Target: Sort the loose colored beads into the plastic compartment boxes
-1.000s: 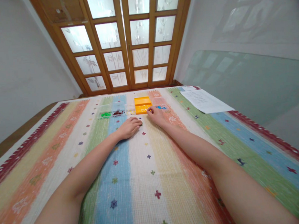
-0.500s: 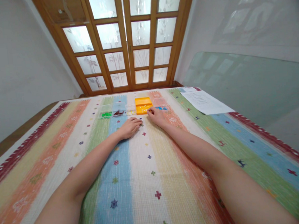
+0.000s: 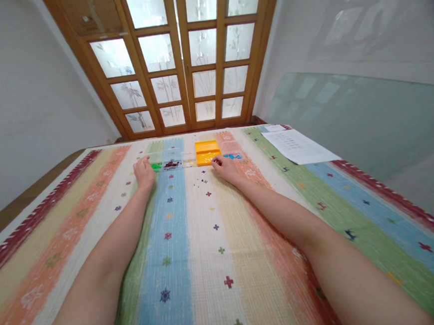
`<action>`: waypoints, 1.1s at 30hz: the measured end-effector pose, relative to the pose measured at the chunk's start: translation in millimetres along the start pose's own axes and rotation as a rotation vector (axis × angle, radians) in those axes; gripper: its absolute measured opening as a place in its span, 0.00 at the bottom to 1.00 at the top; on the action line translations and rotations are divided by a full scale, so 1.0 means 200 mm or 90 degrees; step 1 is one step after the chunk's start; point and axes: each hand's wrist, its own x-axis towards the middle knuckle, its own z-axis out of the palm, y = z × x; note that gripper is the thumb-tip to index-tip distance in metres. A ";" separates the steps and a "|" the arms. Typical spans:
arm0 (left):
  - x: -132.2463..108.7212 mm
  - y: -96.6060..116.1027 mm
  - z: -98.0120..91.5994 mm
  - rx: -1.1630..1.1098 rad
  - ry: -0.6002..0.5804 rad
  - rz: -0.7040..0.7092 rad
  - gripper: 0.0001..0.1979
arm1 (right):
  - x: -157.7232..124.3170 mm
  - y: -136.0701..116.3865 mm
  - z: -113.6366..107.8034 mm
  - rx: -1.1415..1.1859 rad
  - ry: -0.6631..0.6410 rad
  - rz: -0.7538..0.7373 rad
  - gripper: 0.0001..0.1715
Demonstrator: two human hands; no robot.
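My left hand (image 3: 143, 173) is at the left side of a clear plastic box with green pieces (image 3: 156, 166), fingers loosely bent and apart, with nothing visible in them. My right hand (image 3: 225, 168) rests at the front right corner of an open orange box (image 3: 207, 146), thumb and fingertips pinched together. Whatever lies in that pinch is too small to make out. White pieces (image 3: 209, 157) lie in the orange box. Dark red pieces (image 3: 172, 164), yellow pieces (image 3: 190, 163) and blue pieces (image 3: 233, 156) sit in clear boxes beside it.
A few tiny bits (image 3: 198, 184) lie on the striped tablecloth (image 3: 204, 243) between my forearms. Printed paper sheets (image 3: 298, 146) lie at the right. Beyond the table stands a wooden door with glass panes (image 3: 186, 85); a glass panel (image 3: 348, 117) leans along the right wall.
My left hand has lifted off the cloth and moved left to the green pieces, uncovering tiny bits on the cloth. My right hand has stayed almost in place, still pinched.
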 end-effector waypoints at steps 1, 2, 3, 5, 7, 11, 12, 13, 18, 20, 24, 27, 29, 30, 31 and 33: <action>0.01 -0.03 -0.01 0.006 -0.002 -0.033 0.20 | 0.00 0.00 0.00 0.002 0.001 -0.005 0.08; 0.02 -0.05 -0.02 0.006 -0.002 -0.062 0.19 | 0.00 0.01 0.01 0.003 0.001 -0.010 0.09; 0.03 -0.07 -0.03 0.003 -0.003 -0.085 0.18 | 0.00 0.01 0.01 0.003 0.001 -0.013 0.09; 0.02 -0.06 -0.03 -0.006 0.006 -0.106 0.17 | 0.00 0.02 0.01 0.001 -0.002 -0.014 0.09; 0.00 -0.02 -0.02 -0.010 0.017 -0.084 0.18 | 0.00 0.02 0.01 -0.001 -0.006 -0.011 0.09; -0.08 0.12 0.01 -0.006 -0.053 0.044 0.18 | 0.00 0.03 0.01 -0.003 -0.010 -0.012 0.09; -0.10 0.16 0.02 -0.004 -0.101 0.084 0.17 | 0.00 0.03 0.01 -0.004 -0.013 -0.013 0.09; -0.13 0.20 0.04 -0.003 -0.153 0.127 0.15 | 0.00 0.03 0.01 -0.005 -0.018 -0.017 0.09; -0.26 0.37 0.07 -0.013 -0.410 0.353 0.12 | -0.01 0.01 0.02 -0.042 -0.050 -0.052 0.10; -0.30 0.42 0.07 -0.032 -0.485 0.417 0.11 | -0.02 0.00 0.02 -0.068 -0.077 -0.069 0.11; -0.33 0.47 0.04 -0.048 -0.548 0.469 0.10 | -0.03 -0.01 0.02 -0.090 -0.113 -0.111 0.12; -0.33 0.47 0.04 -0.043 -0.548 0.479 0.09 | -0.03 -0.01 0.02 -0.071 -0.104 -0.133 0.11; -0.32 0.46 0.05 -0.040 -0.543 0.488 0.09 | -0.03 0.00 0.03 -0.067 -0.102 -0.131 0.11; -0.32 0.45 0.06 -0.037 -0.537 0.489 0.08 | -0.03 0.00 0.03 -0.071 -0.104 -0.128 0.11; -0.32 0.44 0.07 -0.034 -0.529 0.486 0.08 | -0.03 0.00 0.03 -0.078 -0.107 -0.127 0.11; -0.32 0.42 0.08 -0.024 -0.504 0.458 0.08 | -0.03 0.01 0.03 -0.091 -0.111 -0.131 0.11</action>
